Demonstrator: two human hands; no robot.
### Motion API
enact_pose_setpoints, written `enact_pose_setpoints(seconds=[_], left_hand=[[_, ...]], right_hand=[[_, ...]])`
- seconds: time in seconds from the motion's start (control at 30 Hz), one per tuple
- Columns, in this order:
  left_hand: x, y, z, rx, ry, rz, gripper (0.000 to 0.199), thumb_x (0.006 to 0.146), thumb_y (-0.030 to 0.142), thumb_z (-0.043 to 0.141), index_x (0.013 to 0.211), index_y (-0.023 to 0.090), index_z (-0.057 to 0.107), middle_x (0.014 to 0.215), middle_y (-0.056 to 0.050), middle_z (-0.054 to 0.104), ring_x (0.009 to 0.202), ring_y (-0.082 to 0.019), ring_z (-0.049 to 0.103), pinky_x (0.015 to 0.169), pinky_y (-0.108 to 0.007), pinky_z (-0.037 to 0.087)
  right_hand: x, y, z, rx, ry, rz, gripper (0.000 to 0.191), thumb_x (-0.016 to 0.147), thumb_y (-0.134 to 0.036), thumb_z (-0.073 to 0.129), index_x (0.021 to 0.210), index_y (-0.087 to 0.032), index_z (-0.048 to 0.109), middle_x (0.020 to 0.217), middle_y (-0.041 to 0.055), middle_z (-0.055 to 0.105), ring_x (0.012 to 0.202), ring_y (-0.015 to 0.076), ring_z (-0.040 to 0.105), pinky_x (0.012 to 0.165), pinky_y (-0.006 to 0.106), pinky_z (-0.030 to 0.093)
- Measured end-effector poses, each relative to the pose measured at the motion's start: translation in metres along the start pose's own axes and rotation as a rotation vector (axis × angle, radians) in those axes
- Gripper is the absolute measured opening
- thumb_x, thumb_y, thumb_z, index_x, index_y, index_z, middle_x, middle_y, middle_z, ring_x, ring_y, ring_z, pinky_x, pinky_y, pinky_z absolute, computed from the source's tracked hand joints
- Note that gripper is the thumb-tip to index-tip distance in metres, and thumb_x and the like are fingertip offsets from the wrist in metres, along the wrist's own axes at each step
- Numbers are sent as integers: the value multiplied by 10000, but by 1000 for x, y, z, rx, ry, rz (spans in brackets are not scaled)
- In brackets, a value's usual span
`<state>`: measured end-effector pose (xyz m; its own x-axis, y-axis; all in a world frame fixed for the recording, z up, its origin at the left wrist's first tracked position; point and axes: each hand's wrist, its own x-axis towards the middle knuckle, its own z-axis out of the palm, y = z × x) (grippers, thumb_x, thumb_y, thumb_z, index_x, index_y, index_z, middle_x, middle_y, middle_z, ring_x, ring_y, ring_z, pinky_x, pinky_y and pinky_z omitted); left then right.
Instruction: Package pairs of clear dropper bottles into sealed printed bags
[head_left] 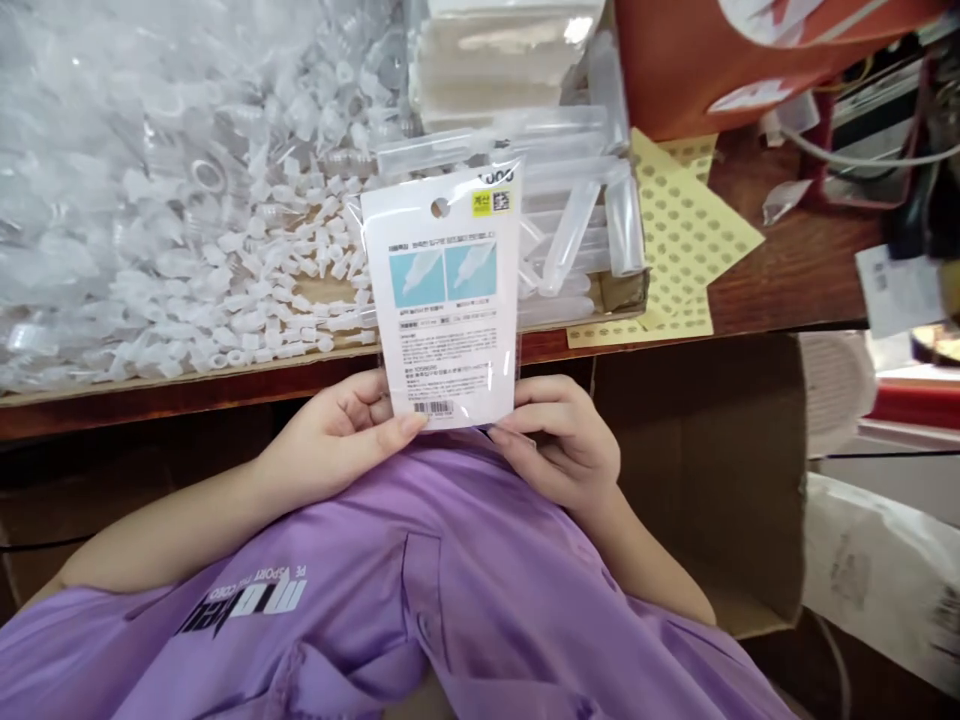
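Note:
A clear plastic packet with a white printed card (450,340) is held upright near the table's front edge. The card has a round hanging hole, two blue pictures, small text, a barcode and a yellow label. My left hand (349,425) grips its lower left corner, thumb over the front. My right hand (559,435) pinches the lower right corner between thumb and fingers. Behind the packet lie many small white plastic nozzles (300,325) and clear tubes (570,235) in a shallow cardboard tray.
Yellow sticker sheets (675,230) lie right of the tray, beside an orange-red bag (675,70). Clear plastic parts (112,150) are heaped at the back left. An open cardboard box (697,480) stands below the table edge at the right, near a white plastic bag (877,580).

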<state>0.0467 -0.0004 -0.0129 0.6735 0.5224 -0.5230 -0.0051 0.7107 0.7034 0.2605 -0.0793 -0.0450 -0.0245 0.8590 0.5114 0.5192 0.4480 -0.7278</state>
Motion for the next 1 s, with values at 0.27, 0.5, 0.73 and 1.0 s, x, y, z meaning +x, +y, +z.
enact_pose_setpoints(seconds=[0.27,0.5,0.73,1.0], left_hand=[[8,12,9,347,58,-57,77,797,229,753,844,179,789,1008,-51,788,1002,-208,732,943,-296,568],[6,11,2,380,8,-117,193,866,340,677,894,203,811,1067,-58,770,1081,-234,702,1037,-342,507],[0,7,0,332,25,-117,281,889,410,637,939,193,809,1231,-76,707,1216,-279,623,1140,-408,398],[-2,6,-7,397,26,-121,255,874,409,659,833,212,815,1124,-59,758,1128,-272,676,1100,-409,448]], right_hand=[[-10,6,-2,317,50,256,155,803,-68,679,874,-203,654,823,18,680,773,114,673,700,221,557],[-11,-2,4,622,147,660,88,838,-138,664,802,-216,647,810,-6,664,766,98,643,720,222,546],[-4,-9,1,489,127,770,136,819,-223,701,722,-199,609,731,-10,646,651,84,581,611,206,498],[1,-11,8,503,153,892,238,807,-312,704,649,-190,574,636,-14,599,581,86,512,545,222,454]])
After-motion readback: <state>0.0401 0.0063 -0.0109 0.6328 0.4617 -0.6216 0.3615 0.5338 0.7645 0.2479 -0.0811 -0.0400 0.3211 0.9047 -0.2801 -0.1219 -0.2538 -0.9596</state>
